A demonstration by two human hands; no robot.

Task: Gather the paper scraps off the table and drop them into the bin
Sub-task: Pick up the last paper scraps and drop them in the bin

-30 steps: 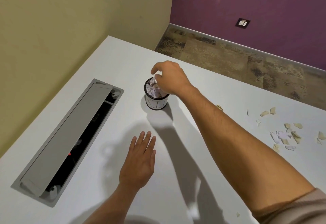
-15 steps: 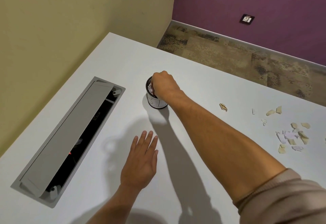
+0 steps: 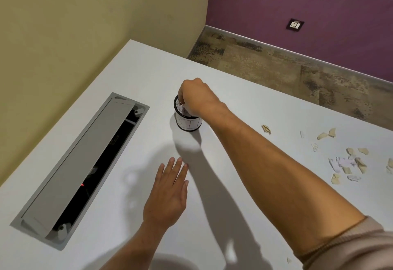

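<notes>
i am looking down at my right hand [image 3: 196,97], fingers curled down into the mouth of the small bin [image 3: 188,121] on the white desk [image 3: 244,99], pressing crumpled paper [image 3: 183,108] inside; whether it is gripping any, i cannot tell. the bin is looking full, so pushing could be tipping it or spilling paper. my left hand [image 3: 168,195] is lying flat and relaxed on the desk, near the bin. the loose paper scraps [image 3: 348,163] are sitting well apart to the right. a cable hatch [image 3: 83,167] is lying open to the left, where stray scraps could fall.
</notes>
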